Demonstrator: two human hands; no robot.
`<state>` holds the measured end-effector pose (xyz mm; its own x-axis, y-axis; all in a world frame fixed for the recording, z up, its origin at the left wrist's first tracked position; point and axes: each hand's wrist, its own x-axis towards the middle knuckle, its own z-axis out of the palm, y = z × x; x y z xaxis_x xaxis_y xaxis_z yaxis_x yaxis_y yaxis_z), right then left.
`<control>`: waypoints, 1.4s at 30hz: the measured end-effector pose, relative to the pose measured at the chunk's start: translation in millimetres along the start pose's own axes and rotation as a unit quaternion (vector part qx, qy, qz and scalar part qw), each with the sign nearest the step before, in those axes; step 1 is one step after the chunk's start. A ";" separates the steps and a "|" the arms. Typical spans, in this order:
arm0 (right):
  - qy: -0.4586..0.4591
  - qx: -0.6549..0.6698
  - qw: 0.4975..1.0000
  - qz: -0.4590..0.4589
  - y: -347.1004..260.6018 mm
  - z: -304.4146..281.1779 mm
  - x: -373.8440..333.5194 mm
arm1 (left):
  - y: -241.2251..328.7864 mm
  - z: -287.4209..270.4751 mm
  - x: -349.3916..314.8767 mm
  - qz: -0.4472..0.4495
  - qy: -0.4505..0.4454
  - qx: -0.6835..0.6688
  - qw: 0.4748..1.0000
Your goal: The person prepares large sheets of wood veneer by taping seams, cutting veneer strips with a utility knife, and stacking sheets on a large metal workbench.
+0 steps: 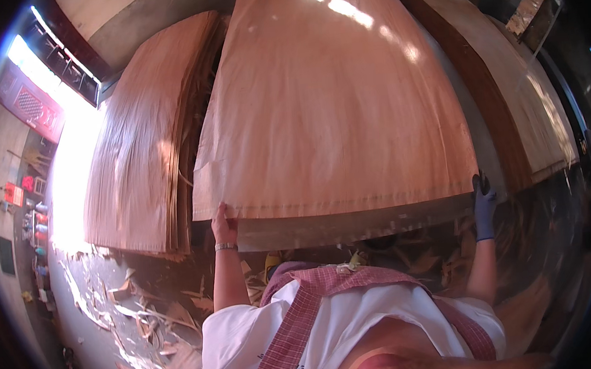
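A wide, reddish-brown wood veneer sheet stretches away in front of me, with its near edge raised slightly above a paler surface. At the sheet's near left corner, my left hand is bare and closed on the edge, thumb on top. A metal band circles that wrist. My right hand, in a blue glove with dark fingertips, grips the near right corner. The fingers of both hands under the sheet are hidden.
Tall veneer stacks stand on the left and on the right. Broken veneer scraps litter the floor around me. Bright light comes through an opening at far left, beside a wall lined with assorted small items.
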<state>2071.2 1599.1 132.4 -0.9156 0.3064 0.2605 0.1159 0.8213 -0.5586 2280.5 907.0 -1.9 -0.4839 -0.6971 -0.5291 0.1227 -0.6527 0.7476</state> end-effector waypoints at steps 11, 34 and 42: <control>-0.021 -0.192 0.981 -0.020 57.4 -27.7 93.3 | -127.4 72.3 -34.1 -0.123 0.068 0.055 0.988; -0.027 -0.006 0.999 0.044 141.1 41.0 66.7 | -140.6 41.9 -50.9 -0.111 0.108 0.004 0.988; 0.058 0.012 0.995 0.081 229.1 37.7 21.3 | -156.8 36.4 -46.3 -0.126 0.136 0.032 0.982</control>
<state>2063.7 1775.6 -19.7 -0.8348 0.4889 0.2531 0.2482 0.7446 -0.6196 2252.1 1052.4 -80.0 -0.2416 -0.5742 -0.7823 -0.0305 -0.8012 0.5976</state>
